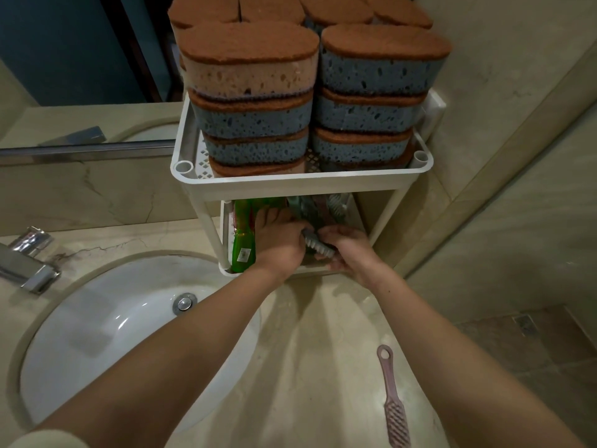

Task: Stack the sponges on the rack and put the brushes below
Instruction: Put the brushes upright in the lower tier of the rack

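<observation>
Grey brush being set into the lower shelf, sponges already stacked above

The grey brush (318, 245) is gripped by the right hand (349, 250), fingers curled round its near end, at the front edge of the rack's lower shelf. The left hand (281, 244) is laid against its far end, but whether it pinches or only steadies cannot be told. On the upper tray of the rack (300, 181) the sponges (252, 59) are piled in columns. Below, a green item (244, 240) is lodged at the left and more brushes are dimly seen behind. One pink brush (392, 402) is left on the counter, well apart from the rack, on the right arm's side. Its long axis runs toward the rack — hanging hole farthest from the person, bristles nearest — so it would likely be reached by the right hand.
</observation>
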A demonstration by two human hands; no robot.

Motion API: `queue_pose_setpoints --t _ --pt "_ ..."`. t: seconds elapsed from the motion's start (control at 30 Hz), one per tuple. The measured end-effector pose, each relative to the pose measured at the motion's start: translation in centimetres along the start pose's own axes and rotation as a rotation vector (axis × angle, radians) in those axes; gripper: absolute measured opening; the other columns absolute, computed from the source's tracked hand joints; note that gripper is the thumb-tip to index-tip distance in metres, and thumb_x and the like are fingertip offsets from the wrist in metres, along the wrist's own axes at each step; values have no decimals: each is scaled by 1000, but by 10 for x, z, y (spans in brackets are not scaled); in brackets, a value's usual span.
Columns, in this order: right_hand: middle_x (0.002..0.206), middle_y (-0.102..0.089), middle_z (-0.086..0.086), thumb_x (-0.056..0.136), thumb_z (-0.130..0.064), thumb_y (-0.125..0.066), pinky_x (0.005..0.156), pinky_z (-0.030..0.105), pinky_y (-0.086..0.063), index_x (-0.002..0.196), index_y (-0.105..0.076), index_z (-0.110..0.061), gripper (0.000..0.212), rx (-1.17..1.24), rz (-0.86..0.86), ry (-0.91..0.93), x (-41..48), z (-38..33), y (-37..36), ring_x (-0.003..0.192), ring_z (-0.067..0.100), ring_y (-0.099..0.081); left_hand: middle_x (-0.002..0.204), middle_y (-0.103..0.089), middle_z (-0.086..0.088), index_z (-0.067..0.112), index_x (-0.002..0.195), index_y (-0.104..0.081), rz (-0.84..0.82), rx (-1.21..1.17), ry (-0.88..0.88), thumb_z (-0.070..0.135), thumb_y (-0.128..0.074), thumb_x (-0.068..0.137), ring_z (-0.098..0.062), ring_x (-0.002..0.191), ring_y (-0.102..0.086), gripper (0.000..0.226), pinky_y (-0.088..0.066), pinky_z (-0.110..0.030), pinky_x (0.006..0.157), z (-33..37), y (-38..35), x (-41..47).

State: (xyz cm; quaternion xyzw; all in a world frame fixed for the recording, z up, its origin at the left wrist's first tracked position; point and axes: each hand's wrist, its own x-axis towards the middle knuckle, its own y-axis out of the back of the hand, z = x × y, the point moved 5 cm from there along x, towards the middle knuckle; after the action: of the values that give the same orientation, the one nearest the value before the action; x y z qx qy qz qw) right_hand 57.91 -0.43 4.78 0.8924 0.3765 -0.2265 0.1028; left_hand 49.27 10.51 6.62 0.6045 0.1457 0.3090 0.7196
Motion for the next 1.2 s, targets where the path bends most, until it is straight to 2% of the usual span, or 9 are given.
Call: queue_pose_setpoints --t 0.13,0.27,0.4,0.5,0.57,0.67,0.77,0.87,1.2 --pt "78 -67 -2 82 -5 -70 62 17 -51 86 -72 -10 7 -306 34 153 -3 -13 5 71 8 -61 123 -57 4 45 101 -69 -56 49 -78 37 -48 91 -27 131 -34 24 -4 -43 117 9 -1 2" --pt "75 -71 -2 68 -14 -80 62 23 -52 78 -72 -16 12 -619 -4 201 -6 -19 6 64 8 -62 131 -53 2 46 103 -69 -88 34 -106 39 -51 91 -27 139 -26 23 2 -42 119 10 -1 4" --pt "62 -69 -10 65 -21 -85 54 16 -49 70 -69 -21 16 -709 -54 187 -2 -25 7 57 1 -63 143 -45 -1 43 121 -63 -46 9 -112 35 -53 91 -28 143 -20 32 -2 -40 121 11 1 9" --pt "80 -70 -5 68 -24 -85 67 24 -56 74 -68 -21 19 -757 -9 157 5 -29 14 74 10 -66 156 -26 -10 26 150 -29 -52 -21 -25 29 -50 94 -31 145 -17 60 -10 -40 121 7 -4 12" --pt "81 -66 -3 71 -25 -84 69 30 -55 69 -63 -23 21 -817 93 159 11 -32 17 77 15 -65 157 -21 -12 17 153 -18 -95 -108 56 25 -50 95 -29 145 -20 67 -18 -38 120 5 -10 14" --pt "70 -58 -5 78 -30 -76 55 25 -40 62 -57 -21 27 -1001 183 229 20 -39 7 74 18 -60 161 -18 -5 20 152 -22 -256 -153 6 24 -47 97 -24 148 -15 61 -22 -38 119 9 -29 12" --pt "98 -62 4 84 -29 -70 73 26 -43 90 -60 -14 19 -1062 258 273 35 -45 1 98 23 -58 161 -16 -4 21 153 -23 -411 -114 -82 25 -47 98 -23 149 -9 60 -15 -39 121 13 -49 5" --pt "123 -58 12 87 -21 -65 88 30 -44 118 -57 -10 34 -1152 288 246 50 -47 4 115 28 -54 163 -8 -3 21 155 -15 -456 -88 -127 26 -44 99 -23 150 -3 63 -7 -38 121 14 -57 3" --pt "127 -57 16 92 -14 -59 96 39 -46 122 -57 -9 30 -1416 319 191 69 -34 8 120 32 -53 163 -9 -4 16 154 -19 -377 -34 -187 34 -37 100 -21 150 -5 59 -5 -36 120 6 -59 1"
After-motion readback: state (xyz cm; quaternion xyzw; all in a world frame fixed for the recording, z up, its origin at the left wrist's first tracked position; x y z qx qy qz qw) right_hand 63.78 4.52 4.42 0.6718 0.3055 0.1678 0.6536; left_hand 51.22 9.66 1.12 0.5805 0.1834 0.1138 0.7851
